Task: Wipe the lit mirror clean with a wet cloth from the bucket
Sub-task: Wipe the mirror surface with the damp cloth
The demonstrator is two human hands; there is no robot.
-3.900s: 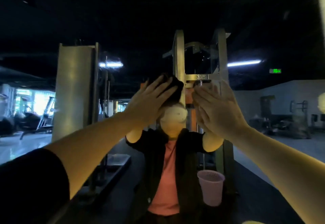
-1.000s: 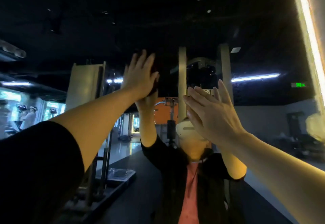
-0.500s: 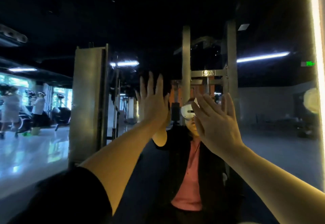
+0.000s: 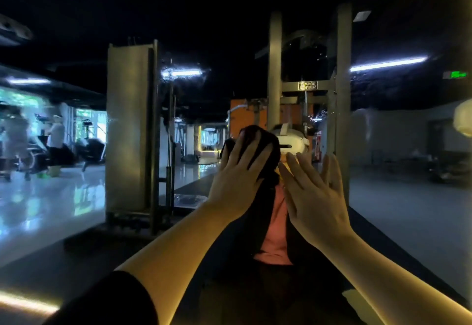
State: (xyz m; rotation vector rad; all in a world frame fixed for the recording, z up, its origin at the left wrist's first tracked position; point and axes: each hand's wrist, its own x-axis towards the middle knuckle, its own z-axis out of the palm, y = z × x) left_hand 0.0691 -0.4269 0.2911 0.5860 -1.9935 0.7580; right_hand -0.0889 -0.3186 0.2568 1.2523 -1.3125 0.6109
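The lit mirror [image 4: 76, 209] fills the view and reflects a dark gym and my own figure. My left hand [image 4: 240, 176] presses a dark cloth [image 4: 270, 146] flat against the glass at mid height, fingers straight and spread. The cloth shows above and to the right of those fingers. My right hand [image 4: 314, 194] is held up flat just to the right, fingers straight, at the glass; whether it touches the glass I cannot tell. Water droplets and streaks dot the glass [image 4: 319, 51] higher up. The bucket is out of sight.
A glowing strip [image 4: 25, 301] runs along the mirror's lower left edge. Reflected in the glass are gym machine frames [image 4: 306, 87], ceiling lights [image 4: 388, 63], and people [image 4: 55, 135] at the far left.
My left hand with the cloth went from mid height up high on the glass, then came back down. The view tilted down. My right hand stayed flat beside it.
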